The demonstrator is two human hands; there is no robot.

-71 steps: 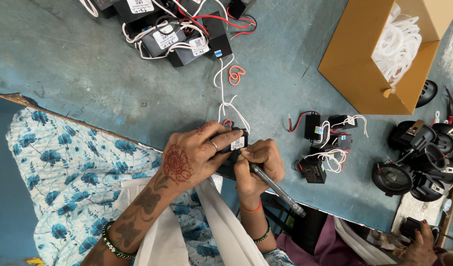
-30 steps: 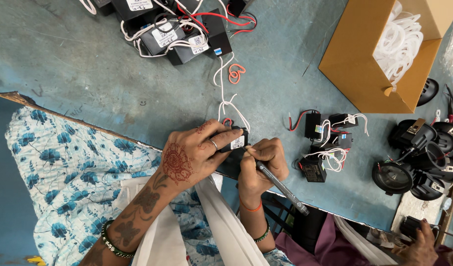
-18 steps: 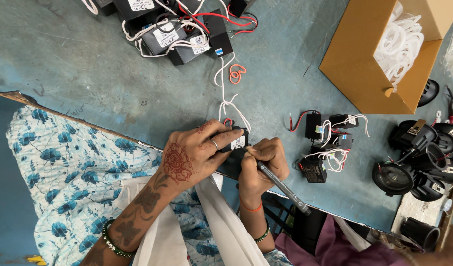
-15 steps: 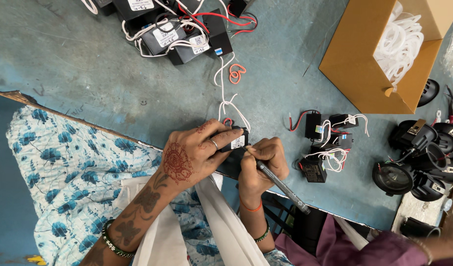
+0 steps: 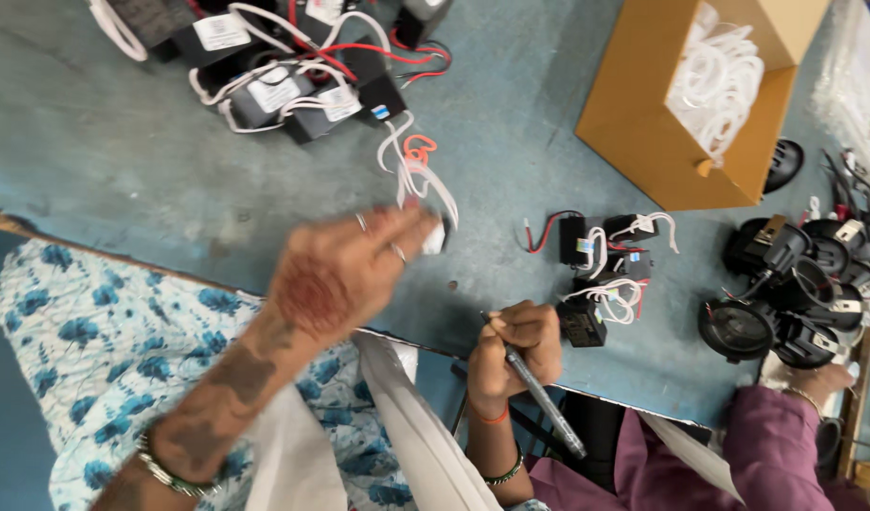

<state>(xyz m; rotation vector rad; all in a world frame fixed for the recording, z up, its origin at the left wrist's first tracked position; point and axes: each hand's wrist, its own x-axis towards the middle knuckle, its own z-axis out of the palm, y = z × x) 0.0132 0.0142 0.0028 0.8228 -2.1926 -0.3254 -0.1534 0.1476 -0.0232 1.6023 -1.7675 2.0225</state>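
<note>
Two hands work over the blue table (image 5: pixel 123 142): the blurred left hand (image 5: pixel 345 274) pinches a small black driver box (image 5: pixel 437 235) at its fingertips, wires trailing beyond, while the right hand (image 5: pixel 515 350) is closed around a grey pen (image 5: pixel 539 397) near three loose driver boxes (image 5: pixel 601 270).

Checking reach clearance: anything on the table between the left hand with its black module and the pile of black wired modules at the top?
Nothing visible. The left hand, blurred, holds a small black module; bare table and only that module's own white and red wires lie between it and the pile of black wired modules.
</note>
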